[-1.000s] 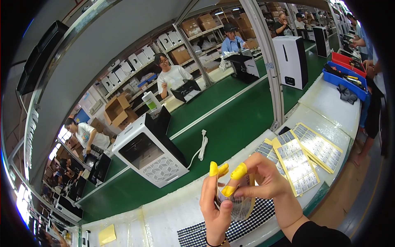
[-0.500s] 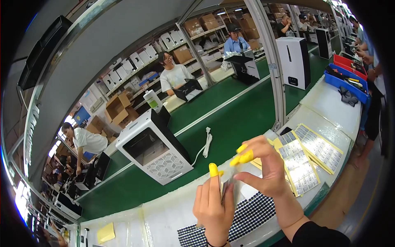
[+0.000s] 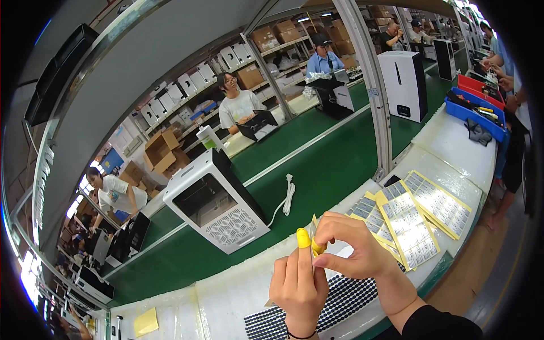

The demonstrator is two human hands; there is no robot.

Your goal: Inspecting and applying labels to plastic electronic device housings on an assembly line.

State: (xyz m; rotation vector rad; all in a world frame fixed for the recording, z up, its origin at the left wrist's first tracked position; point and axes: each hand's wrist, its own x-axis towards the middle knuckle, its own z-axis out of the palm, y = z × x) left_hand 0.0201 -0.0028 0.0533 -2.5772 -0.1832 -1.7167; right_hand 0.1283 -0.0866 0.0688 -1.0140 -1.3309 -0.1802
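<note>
Head view: holds a thin sheet (image 3: 313,231), seen nearly edge-on, upright in the left hand (image 3: 300,286), with fingers pressed together and thumb closed against them. Points the left index finger upward in a yellow finger cover (image 3: 303,238). Brings the right hand (image 3: 356,243) to the sheet, with thumb and bent index close together at its edge; cannot tell whether pinching it, because of partly hidden tips.

Below the fingers, shows a sheet of black dots (image 3: 357,297) on a pale bench (image 3: 224,300). Just right of them, shows overlapping label sheets (image 3: 409,229). Beyond the fingertips, shows a bundled white cable (image 3: 289,195) on a green belt (image 3: 331,175); farther left, includes a white-and-black machine (image 3: 221,207) with a patterned grille. Well beyond, to the right, includes a blue bin (image 3: 474,114).
</note>
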